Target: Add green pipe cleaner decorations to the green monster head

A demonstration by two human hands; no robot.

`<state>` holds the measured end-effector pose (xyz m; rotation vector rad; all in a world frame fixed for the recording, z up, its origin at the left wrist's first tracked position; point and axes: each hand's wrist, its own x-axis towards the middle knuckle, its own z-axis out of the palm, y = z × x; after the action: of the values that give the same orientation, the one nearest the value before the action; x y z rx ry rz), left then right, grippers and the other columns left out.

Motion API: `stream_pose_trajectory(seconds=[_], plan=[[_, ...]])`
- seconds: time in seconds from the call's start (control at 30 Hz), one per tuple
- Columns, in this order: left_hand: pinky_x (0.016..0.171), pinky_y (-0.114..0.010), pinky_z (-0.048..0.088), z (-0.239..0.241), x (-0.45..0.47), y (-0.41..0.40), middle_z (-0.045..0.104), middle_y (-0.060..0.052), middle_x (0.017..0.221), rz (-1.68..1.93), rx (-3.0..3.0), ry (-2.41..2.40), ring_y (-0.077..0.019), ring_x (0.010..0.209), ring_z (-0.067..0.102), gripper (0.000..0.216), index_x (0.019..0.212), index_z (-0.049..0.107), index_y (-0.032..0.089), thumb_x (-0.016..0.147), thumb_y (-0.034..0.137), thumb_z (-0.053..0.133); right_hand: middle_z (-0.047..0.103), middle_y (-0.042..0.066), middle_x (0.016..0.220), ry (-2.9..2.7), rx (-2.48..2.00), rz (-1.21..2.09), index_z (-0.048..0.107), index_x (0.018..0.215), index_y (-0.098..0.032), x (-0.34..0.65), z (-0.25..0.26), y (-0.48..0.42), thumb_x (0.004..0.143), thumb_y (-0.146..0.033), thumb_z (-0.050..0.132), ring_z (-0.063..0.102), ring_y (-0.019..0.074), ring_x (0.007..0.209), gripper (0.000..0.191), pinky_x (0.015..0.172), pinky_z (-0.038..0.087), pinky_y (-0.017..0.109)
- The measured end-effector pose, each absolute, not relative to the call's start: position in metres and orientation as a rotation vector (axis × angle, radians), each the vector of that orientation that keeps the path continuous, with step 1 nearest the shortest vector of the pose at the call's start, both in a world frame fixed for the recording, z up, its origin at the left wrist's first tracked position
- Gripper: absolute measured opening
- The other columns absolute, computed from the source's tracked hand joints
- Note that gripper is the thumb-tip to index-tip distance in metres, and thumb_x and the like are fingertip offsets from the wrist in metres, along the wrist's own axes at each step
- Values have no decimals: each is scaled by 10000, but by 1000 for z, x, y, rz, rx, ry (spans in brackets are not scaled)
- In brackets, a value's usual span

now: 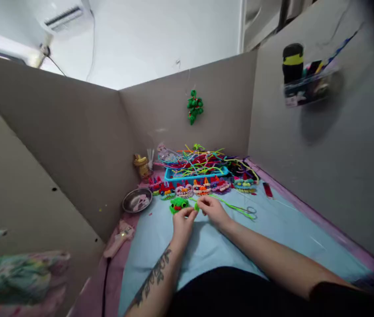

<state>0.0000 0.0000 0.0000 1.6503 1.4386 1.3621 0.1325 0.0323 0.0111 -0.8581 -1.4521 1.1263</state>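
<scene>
Both my hands meet over a light blue mat (pixel 272 237). My left hand (pixel 183 222) is closed in a pinch beside a fuzzy green figure (pixel 178 204) with a red mouth. My right hand (pixel 213 210) is closed too, pinching a small green piece (pixel 196 206) joined to a long lime pipe cleaner (pixel 233 205) that trails off to the right. A row of finished pipe-cleaner figures (pixel 203 188) lies just beyond my fingers.
A blue tray (pixel 193 177) heaped with coloured pipe cleaners stands at the back. Scissors (pixel 251 212) lie right of my hands, a metal bowl (pixel 136 200) and a glue gun (pixel 119 237) to the left. Grey partition walls enclose the desk; a green ornament (pixel 194 106) hangs on one.
</scene>
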Motion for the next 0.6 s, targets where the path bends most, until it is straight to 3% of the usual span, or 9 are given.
stream_pose_trajectory(seconds=[0.17, 0.4, 0.5, 0.6], plan=[[628, -243, 428, 0, 2, 2, 671, -37, 677, 1386, 1654, 1436, -148, 627, 560, 237, 740, 693, 112, 712, 324, 588, 425, -62, 508, -1347, -840, 1166, 505, 630, -163, 128, 6, 34, 698, -310, 556, 375, 70, 438, 170, 438, 299, 198], [529, -208, 342, 1, 0, 0, 533, 17, 530, 1369, 1744, 1398, -104, 534, 455, 258, 607, 625, 121, 758, 310, 536, 471, -44, 540, -1464, -867, 1219, 569, 718, -160, 136, 5, 38, 729, -328, 556, 400, 80, 452, 169, 439, 322, 203], [530, -208, 337, 1, 0, -1, 528, 13, 531, 1346, 1823, 1428, -104, 535, 448, 230, 595, 619, 125, 755, 266, 535, 594, 13, 725, -1716, -900, 1018, 633, 888, -166, 147, 14, 39, 711, -275, 590, 513, 122, 609, 212, 539, 391, 224], [552, -212, 352, -1, -1, -1, 561, -6, 576, 1314, 1961, 1432, -112, 563, 472, 186, 636, 643, 131, 754, 229, 538, 634, 37, 806, -1984, -839, 775, 677, 843, -181, 156, 20, 40, 708, -202, 597, 558, 154, 742, 158, 666, 413, 252]])
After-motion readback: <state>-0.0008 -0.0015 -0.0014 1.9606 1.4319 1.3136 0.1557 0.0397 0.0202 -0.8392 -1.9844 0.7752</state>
